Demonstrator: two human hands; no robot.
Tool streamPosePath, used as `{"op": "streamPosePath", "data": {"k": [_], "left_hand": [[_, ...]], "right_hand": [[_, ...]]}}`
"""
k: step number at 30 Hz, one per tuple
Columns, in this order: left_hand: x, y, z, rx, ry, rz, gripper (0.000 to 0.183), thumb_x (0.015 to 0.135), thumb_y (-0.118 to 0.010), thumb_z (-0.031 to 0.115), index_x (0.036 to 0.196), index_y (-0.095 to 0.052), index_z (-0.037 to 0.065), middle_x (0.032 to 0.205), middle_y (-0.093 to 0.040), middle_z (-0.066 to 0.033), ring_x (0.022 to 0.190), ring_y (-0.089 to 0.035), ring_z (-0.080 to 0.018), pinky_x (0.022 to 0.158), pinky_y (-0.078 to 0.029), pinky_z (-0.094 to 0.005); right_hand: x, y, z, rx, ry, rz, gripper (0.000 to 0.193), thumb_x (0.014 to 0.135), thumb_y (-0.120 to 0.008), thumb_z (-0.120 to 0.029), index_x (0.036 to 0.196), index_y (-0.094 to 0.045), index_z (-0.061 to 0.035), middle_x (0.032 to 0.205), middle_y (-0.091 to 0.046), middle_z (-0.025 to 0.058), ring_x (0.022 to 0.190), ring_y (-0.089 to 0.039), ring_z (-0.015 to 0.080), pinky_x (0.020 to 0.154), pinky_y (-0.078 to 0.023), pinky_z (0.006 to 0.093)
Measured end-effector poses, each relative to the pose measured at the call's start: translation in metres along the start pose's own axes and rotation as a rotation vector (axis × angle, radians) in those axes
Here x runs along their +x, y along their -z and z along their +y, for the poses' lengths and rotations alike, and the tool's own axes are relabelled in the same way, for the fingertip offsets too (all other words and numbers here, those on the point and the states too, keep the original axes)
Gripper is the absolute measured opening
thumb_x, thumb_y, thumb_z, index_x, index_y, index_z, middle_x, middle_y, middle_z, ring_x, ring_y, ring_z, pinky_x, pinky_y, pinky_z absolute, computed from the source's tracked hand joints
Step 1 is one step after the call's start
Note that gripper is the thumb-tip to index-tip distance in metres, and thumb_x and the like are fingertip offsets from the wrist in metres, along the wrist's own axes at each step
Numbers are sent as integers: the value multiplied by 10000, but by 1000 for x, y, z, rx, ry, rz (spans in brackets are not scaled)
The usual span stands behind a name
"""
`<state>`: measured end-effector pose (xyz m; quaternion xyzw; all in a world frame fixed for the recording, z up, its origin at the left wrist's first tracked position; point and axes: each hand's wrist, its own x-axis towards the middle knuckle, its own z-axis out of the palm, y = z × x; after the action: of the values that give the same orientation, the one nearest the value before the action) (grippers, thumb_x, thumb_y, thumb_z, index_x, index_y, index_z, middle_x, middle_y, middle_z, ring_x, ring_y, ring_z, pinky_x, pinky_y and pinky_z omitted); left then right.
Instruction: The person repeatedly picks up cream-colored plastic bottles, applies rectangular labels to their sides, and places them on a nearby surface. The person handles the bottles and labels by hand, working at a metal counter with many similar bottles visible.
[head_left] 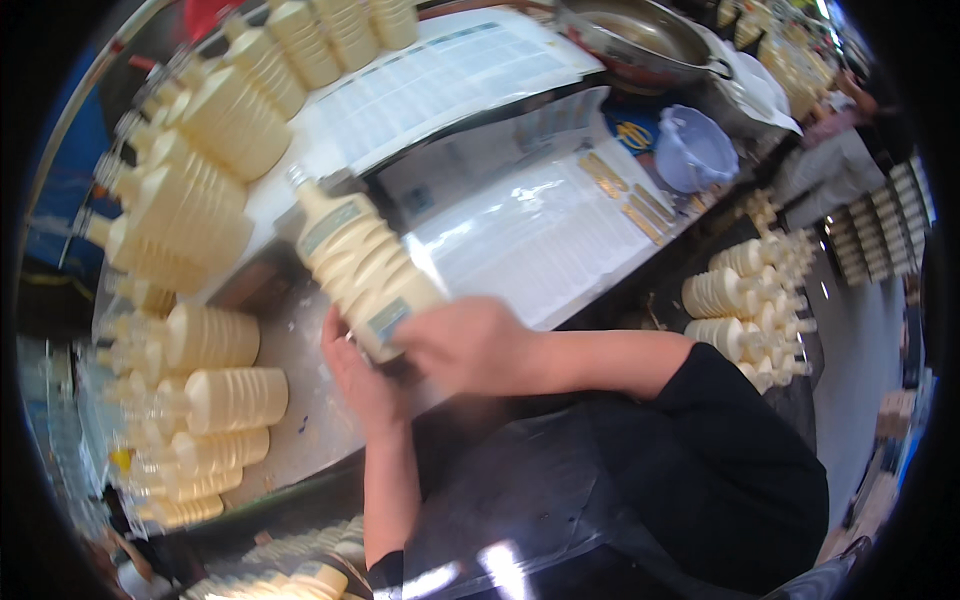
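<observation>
A cream-filled plastic bottle with ridged sides lies tilted between my hands, its clear neck toward the far left. It carries one label near the shoulder and a small label near the base. My left hand is closed round its lower end from the near side, partly hidden by the bottle. My right hand, blurred, has its fingers curled against the bottle beside the lower label. Beyond the bottle lie a sheet of labels and a stack of printed label sheets.
Several filled bottles stand along the table's left side and far edge. A metal pan and a lilac bucket sit at the far right. More bottles stand to the right, beside egg trays. Another person is at the far right.
</observation>
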<state>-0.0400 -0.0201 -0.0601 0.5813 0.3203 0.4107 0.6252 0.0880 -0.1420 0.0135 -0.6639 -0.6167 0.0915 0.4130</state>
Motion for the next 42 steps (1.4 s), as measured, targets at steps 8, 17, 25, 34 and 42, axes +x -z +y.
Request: {"op": "streamPosePath", "data": {"k": [8, 17, 25, 34, 42], "left_hand": [[7, -11, -4, 429, -178, 43, 604, 978, -625, 285, 1437, -393, -32, 1309, -480, -160, 1217, -458, -250, 1106, -344, -389], [7, -7, 2, 165, 27, 18, 619, 932, -664, 245, 1440, -392, 19, 1379, -422, -169, 1287, -422, -283, 1120, -348, -419], [11, 1, 3, -123, 145, 19, 417, 974, -642, 132, 1366, -519, 62, 1204, -562, -70, 1173, -531, -183, 1048, -438, -348], [4, 12, 9, -453, 263, 6, 337, 1079, -485, 126, 1375, -587, 1, 1390, -594, -126, 1258, -568, -189, 1073, -465, -340], [1, 15, 9, -412, 247, 20, 408, 1099, -416, 173, 1417, -538, -51, 1433, -566, -156, 1347, -513, -243, 1154, -388, -379]], "right_hand": [[0, -9, 23, 73, -246, 346, 342, 923, -585, -35, 1261, -535, -26, 1157, -601, 220, 1082, -599, 435, 916, -499, 477], [-10, 2, 31, -34, 210, 253, 268, 852, -675, 67, 1102, -654, -26, 1037, -729, 128, 914, -733, 295, 805, -587, 368], [11, 3, -1, -336, 445, 221, 198, 759, -686, -84, 953, -689, -47, 962, -701, 76, 860, -698, 251, 722, -540, 346], [16, -15, -31, -420, 482, 112, 174, 753, -656, -96, 902, -650, -7, 796, -567, 69, 759, -606, 210, 647, -464, 328], [13, -16, -34, -334, 333, -43, 232, 822, -687, -86, 1052, -681, -63, 884, -704, 75, 779, -695, 250, 681, -512, 354]]}}
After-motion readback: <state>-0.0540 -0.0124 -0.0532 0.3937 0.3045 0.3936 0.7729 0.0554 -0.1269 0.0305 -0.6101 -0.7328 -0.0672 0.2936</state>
